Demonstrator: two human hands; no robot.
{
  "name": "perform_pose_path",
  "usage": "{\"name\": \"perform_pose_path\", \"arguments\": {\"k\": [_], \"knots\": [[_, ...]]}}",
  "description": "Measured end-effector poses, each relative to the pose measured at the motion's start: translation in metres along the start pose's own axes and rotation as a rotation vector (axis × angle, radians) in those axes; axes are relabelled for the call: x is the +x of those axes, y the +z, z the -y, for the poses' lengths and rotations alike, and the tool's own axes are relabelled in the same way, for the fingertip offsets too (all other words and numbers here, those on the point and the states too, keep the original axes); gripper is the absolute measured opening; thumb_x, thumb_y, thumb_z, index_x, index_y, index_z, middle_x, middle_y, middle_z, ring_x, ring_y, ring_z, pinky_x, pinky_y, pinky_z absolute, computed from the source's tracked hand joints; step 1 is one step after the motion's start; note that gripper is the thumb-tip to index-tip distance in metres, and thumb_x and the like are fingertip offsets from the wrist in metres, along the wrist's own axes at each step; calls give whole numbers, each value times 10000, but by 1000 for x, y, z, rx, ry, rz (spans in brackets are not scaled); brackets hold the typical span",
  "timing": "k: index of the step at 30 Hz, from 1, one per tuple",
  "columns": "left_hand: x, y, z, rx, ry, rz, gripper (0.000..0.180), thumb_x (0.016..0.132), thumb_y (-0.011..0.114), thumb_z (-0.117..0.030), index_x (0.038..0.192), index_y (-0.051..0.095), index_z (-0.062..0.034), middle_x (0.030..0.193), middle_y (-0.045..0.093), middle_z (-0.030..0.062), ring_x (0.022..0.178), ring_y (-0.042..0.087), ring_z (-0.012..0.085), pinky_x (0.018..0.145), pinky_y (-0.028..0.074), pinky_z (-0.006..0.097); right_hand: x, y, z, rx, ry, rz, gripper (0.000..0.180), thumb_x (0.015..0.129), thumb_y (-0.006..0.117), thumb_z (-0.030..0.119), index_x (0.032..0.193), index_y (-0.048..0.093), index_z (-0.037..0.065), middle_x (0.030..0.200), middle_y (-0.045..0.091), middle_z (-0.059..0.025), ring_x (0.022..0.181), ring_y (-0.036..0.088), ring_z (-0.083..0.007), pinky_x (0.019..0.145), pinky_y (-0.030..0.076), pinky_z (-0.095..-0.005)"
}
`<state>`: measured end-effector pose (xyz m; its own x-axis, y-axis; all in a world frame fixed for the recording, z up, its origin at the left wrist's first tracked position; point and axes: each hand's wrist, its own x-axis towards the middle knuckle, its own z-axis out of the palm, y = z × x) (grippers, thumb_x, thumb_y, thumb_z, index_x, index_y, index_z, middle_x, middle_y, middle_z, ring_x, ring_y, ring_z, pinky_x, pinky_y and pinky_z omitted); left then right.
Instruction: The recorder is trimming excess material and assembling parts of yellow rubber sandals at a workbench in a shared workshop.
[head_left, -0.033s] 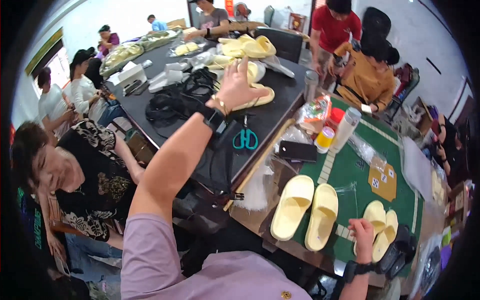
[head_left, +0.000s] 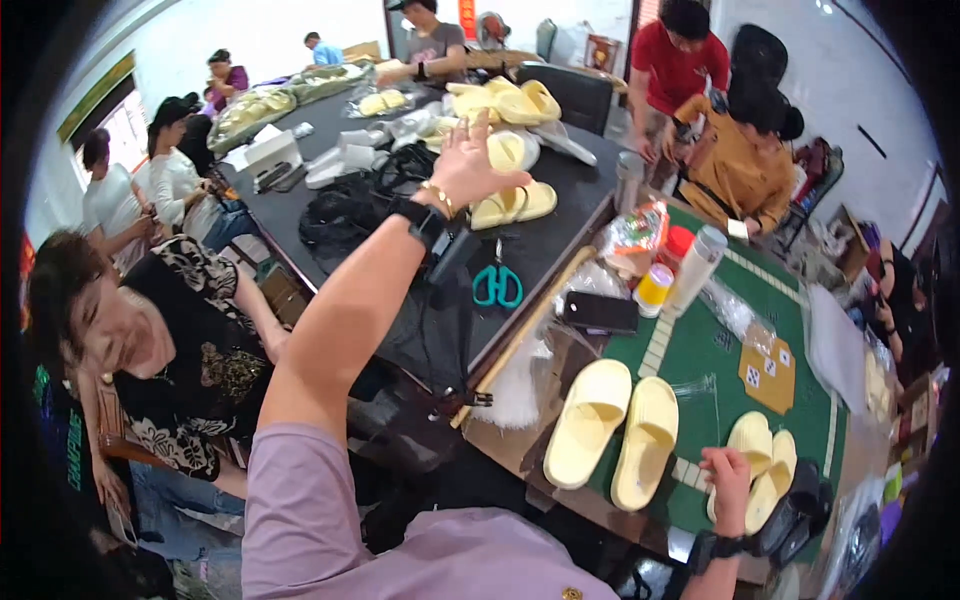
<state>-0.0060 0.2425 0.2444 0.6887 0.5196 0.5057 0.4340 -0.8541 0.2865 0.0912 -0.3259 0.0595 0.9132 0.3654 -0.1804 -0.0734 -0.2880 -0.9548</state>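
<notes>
My left hand (head_left: pixel 467 165) reaches over the dark table with its fingers spread, nothing in its grasp. Just beside and beyond it lie pale yellow slippers (head_left: pixel 515 205) and a heap of more yellow slippers (head_left: pixel 505 100). Teal-handled scissors (head_left: pixel 497 287) lie nearer to me, below that hand. My right hand (head_left: pixel 727 480) is at the green table, fingers curled in; a thin clear strand shows just above them, and whether they hold it I cannot tell. Left of this hand rests a pair of yellow slippers (head_left: pixel 645 440); a smaller yellow pair (head_left: pixel 768 470) is on its right.
Black straps or bags (head_left: pixel 350 215) lie left of my left hand. A phone (head_left: pixel 600 311), a yellow cup (head_left: pixel 653 290) and a tall bottle (head_left: pixel 695 268) stand or lie between the tables. Dark slippers (head_left: pixel 795 515) sit at the right. A person (head_left: pixel 200 350) sits close on my left; others are around.
My left hand has drawn slightly left, uncovering more of the slippers beside it. The whole view has shifted a little. My right hand stays about the same.
</notes>
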Motion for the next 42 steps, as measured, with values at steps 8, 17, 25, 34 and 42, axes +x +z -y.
{"name": "perform_pose_path", "arguments": {"k": [8,17,25,34,42], "knots": [[27,-39,84,-178,-393,155,1351,600,761,-711,1488,145,99,1485,323,299,1411,316,342,1141,277,337,4,-19,-13,173,15,5,122,904,577,143,843,624,49,840,680,-70,653,617,-122,511,445,-218],[-123,-20,-90,-1175,107,649,743,911,679,-192,1505,260,-41,1423,430,116,1298,411,191,1024,381,334,-17,-15,34,212,-84,30,158,866,622,133,880,681,-12,760,647,-56,669,580,-112,599,434,-237],[-239,106,-139,-486,287,597,812,752,746,-232,1423,348,-7,1392,399,280,1264,425,450,1082,364,448,0,45,-38,132,35,-12,163,888,633,163,920,704,20,1119,671,-46,822,564,-71,690,461,-232],[-275,186,-130,-557,151,445,646,798,671,-71,1376,394,11,1351,413,298,1192,468,464,1017,419,461,-11,72,-59,62,-108,64,174,910,625,187,876,687,27,1183,607,-86,885,572,-78,716,460,-234],[-278,133,-150,-698,139,382,367,846,654,-72,1195,584,16,1139,603,187,964,607,309,808,503,382,-16,64,-21,47,-83,34,169,911,610,150,923,666,-9,835,670,-15,747,600,-77,637,461,-235]]}}
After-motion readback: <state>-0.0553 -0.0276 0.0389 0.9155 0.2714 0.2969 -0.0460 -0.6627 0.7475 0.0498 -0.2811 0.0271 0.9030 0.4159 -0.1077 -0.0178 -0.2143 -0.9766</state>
